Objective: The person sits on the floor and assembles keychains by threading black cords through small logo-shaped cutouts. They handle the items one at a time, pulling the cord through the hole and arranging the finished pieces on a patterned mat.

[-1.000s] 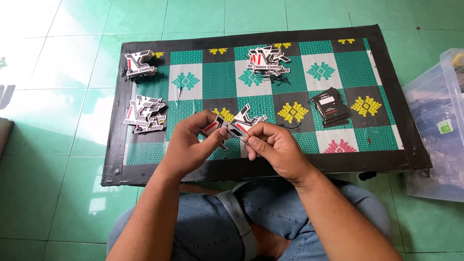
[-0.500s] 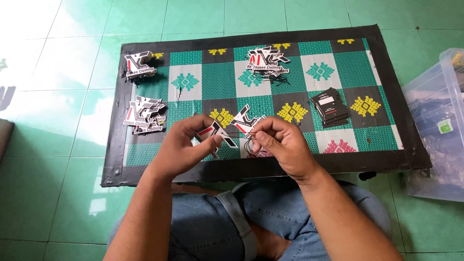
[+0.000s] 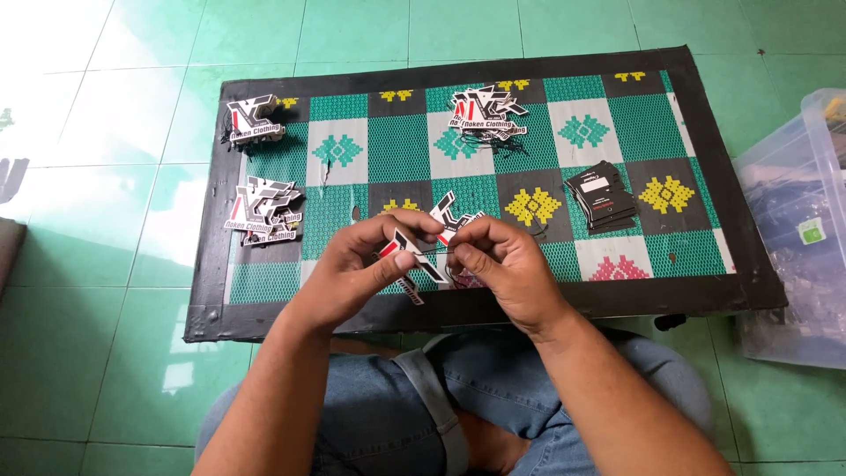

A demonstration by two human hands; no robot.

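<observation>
two hands meet just above the near edge of the low table (image 3: 264,317): your left hand (image 3: 357,269) pinches a die-cut hang tag (image 3: 407,256), and your right hand (image 3: 493,260) closes on a second tag (image 3: 445,216) and a thin string. you look mid-threading; next needs a steady pinch. beyond your left knuckles lie tag piles (image 3: 263,211); beyond the right, black cards (image 3: 601,196).

Both hands, left (image 3: 366,269) and right (image 3: 498,264), meet fingertip to fingertip, seemingly pinching.
</observation>
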